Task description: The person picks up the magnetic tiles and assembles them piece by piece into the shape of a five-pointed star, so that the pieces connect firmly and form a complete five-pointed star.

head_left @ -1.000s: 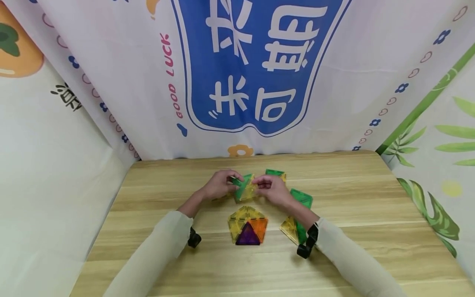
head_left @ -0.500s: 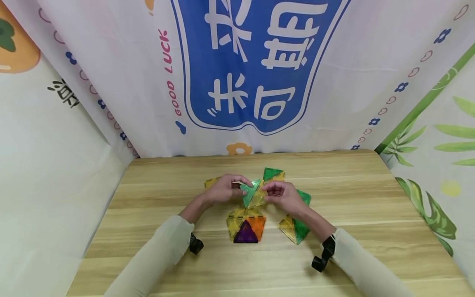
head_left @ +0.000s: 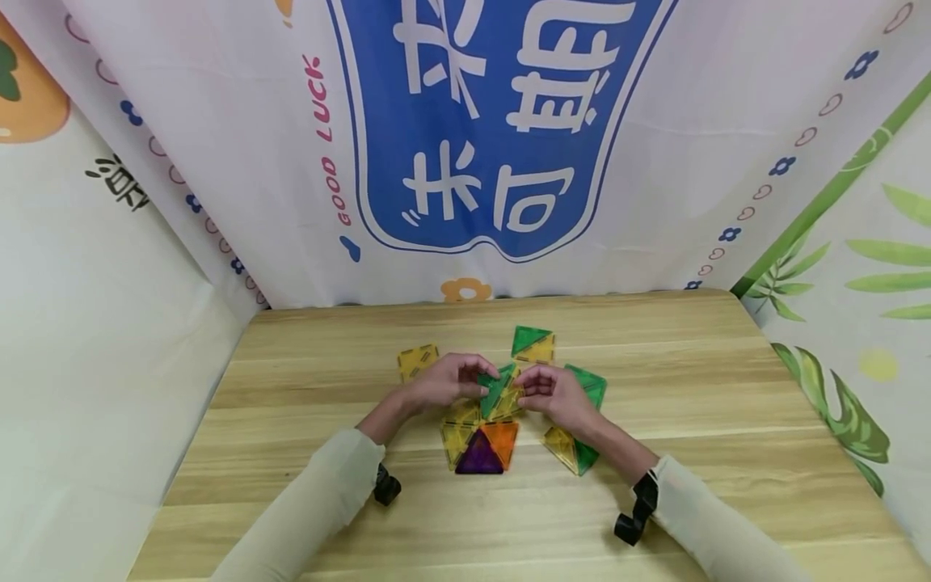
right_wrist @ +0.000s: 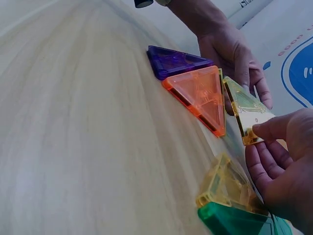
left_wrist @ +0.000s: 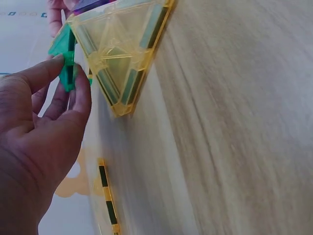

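Both hands hold a joined pair of translucent triangular magnetic tiles, one green and one yellow. In the head view my left hand [head_left: 444, 381] pinches the green tile [head_left: 494, 393] between thumb and fingers. My right hand [head_left: 562, 396] grips the yellow tile [head_left: 513, 399] by its outer corner, with the thumb on its face in the right wrist view. Just in front of the pair stands a low, sloped cluster of triangular tiles: purple [head_left: 480, 455], orange [head_left: 503, 439] and yellow [head_left: 456, 446]. The held pair overlaps the cluster's back edge in the head view.
A yellow tile [head_left: 416, 356] lies behind my left hand. At the back is a green and yellow square of tiles [head_left: 533, 343]. More green tiles [head_left: 592, 386] and a yellow one [head_left: 561, 444] lie around my right forearm. Printed cloth hangs behind the wooden table [head_left: 327, 347].
Both hands have brought the green and yellow pair rightward and nearer, toward the tile cluster. The yellow tile behind my left hand has come into fuller view.
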